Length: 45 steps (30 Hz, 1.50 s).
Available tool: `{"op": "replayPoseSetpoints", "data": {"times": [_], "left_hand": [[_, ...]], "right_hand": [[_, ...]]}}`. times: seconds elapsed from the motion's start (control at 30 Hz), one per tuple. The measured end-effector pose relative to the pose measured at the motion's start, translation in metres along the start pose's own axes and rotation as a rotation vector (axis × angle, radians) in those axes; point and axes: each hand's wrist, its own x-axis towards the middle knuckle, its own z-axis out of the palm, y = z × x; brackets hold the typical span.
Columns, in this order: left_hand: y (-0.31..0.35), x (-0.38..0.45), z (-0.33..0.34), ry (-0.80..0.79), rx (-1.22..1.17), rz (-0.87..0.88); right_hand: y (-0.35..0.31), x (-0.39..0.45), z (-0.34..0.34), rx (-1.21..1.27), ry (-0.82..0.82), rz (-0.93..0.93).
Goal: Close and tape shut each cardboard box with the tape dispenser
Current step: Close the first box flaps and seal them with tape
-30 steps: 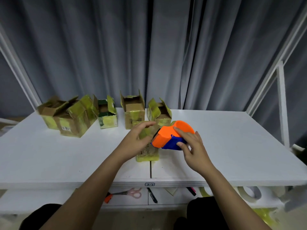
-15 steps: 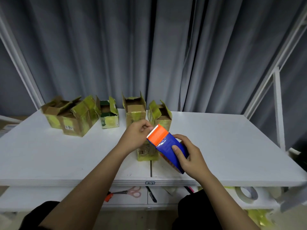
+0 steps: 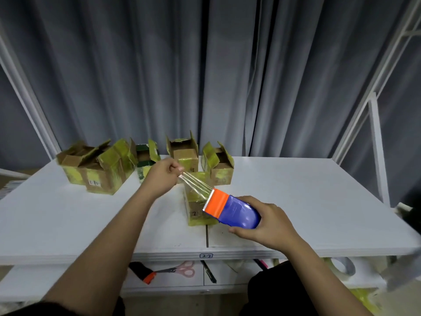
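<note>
My right hand grips the blue and orange tape dispenser over the table's front middle. A strip of clear tape stretches from its toothed edge up and left to my left hand, which pinches the tape's end. Under the strip stands a small closed cardboard box covered in yellowish tape. Several open boxes stand in a row at the back: a pair at the left, a green one, a taller one and one right behind the closed box.
The white table has a seam down its front middle. On a lower shelf lie pink-handled scissors, a cutter, pens and a tape roll. A grey curtain hangs behind, and a white frame rises at the right.
My left hand has taken the tape's end and pulled it up and left, away from the dispenser. The dispenser has turned and dropped to the right of the closed box.
</note>
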Motion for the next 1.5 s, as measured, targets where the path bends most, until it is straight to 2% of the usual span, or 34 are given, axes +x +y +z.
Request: {"op": "replayPoseSetpoints", "data": {"times": [0.07, 0.2, 0.5, 0.67, 0.87, 1.17, 1.27, 1.5], "left_hand": [[-0.001, 0.005, -0.006, -0.044, -0.014, -0.007], [0.005, 0.003, 0.004, -0.037, -0.009, -0.003], [-0.012, -0.019, 0.027, 0.105, -0.071, 0.075], [-0.012, -0.025, 0.035, 0.145, -0.069, 0.127], [-0.014, -0.025, 0.038, 0.122, -0.079, 0.142], [-0.018, -0.030, 0.047, 0.071, -0.122, 0.130], [-0.024, -0.031, 0.049, 0.070, -0.147, 0.087], [-0.055, -0.025, 0.052, 0.044, -0.263, -0.142]], "right_hand": [[-0.001, -0.001, 0.000, 0.017, 0.000, 0.026], [0.003, 0.006, -0.007, 0.084, 0.032, 0.148], [0.003, 0.017, -0.026, 0.011, 0.185, 0.258], [0.002, 0.022, -0.018, -0.180, 0.168, 0.270], [-0.001, 0.027, -0.013, -0.390, 0.070, 0.253], [-0.008, 0.039, -0.014, -0.541, 0.077, 0.258], [-0.008, 0.042, -0.011, -0.550, 0.101, 0.267], [-0.003, 0.053, 0.000, -0.613, 0.128, 0.208]]}}
